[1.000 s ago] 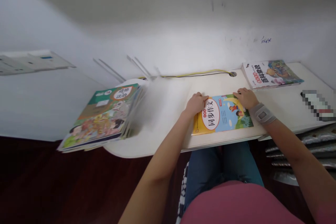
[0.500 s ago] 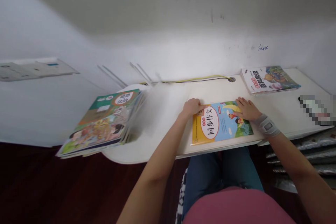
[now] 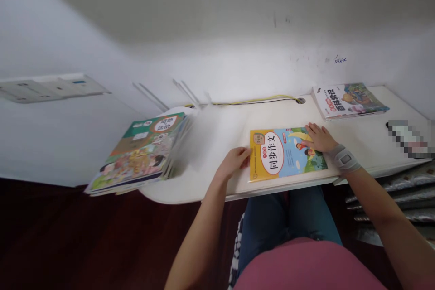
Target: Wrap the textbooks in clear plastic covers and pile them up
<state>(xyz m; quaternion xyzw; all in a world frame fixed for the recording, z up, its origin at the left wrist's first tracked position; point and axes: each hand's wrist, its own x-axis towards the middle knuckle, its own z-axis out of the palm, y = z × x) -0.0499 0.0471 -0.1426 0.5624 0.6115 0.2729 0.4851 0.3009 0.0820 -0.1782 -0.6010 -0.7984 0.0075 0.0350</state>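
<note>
A thin yellow and blue exercise book (image 3: 288,161) with Chinese print and cartoon children on its cover lies closed on the white desk (image 3: 207,154), in front of my body. At its left edge is my left hand (image 3: 234,161), with fingers bent and drawn together at the tips against the edge. My right hand (image 3: 320,138), with a grey band on the wrist, rests flat over the upper right part of the cover, fingers stretched out.
Books with a green-topped cover (image 3: 139,152) are stacked at the left, overhanging the desk edge. Another stack of books (image 3: 350,101) stands at the back right. A phone-like, pixelated object (image 3: 409,138) lies far right. Yellow and black cables (image 3: 251,101) run along the wall.
My left hand has left the book's upper left corner and come down and left to its left edge. My right hand stays on the cover. The view has shifted slightly.
</note>
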